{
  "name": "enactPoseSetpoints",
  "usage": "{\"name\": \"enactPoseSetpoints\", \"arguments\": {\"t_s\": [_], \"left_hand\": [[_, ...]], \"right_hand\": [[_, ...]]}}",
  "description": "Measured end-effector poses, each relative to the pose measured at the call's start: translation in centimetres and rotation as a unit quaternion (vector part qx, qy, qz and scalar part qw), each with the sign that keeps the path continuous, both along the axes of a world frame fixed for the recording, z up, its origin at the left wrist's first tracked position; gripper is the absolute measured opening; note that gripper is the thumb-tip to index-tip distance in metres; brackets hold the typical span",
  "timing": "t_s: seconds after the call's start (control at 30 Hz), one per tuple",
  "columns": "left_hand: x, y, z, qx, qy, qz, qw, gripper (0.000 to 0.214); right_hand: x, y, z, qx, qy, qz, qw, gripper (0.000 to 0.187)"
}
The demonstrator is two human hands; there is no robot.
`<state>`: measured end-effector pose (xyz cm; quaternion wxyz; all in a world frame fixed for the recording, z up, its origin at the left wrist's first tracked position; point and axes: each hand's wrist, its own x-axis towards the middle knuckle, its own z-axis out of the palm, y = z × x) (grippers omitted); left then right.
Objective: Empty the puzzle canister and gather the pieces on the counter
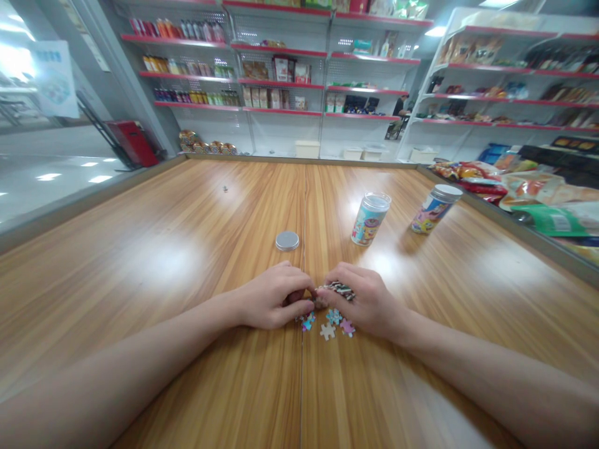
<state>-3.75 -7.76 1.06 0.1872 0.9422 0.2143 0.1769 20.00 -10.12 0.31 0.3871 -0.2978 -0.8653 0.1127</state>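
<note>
left hand and right hand meet on the worktop, both grips closed around a clump of puzzle pieces; loose pieces lie just beside them.

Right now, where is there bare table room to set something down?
Bare wood spans left of the lid and left hand, to the table edge. Crowded: puzzle pieces by the right hand, two jars beyond, snack packets at right.
</note>
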Motion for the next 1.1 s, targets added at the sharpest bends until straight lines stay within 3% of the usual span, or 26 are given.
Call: {"name": "enactPoseSetpoints", "arguments": {"t_s": [0.37,1.1], "left_hand": [[-0.01,-0.14,0.15,0.002,-0.002,-0.002,1.000,0.016],[-0.09,-0.04,0.03,0.003,-0.008,-0.013,1.000,0.014]], "right_hand": [[-0.29,0.21,0.30,0.021,0.066,-0.019,0.997,0.008],[-0.09,0.10,0.38,-0.023,0.054,-0.006,0.998,0.017]]}}
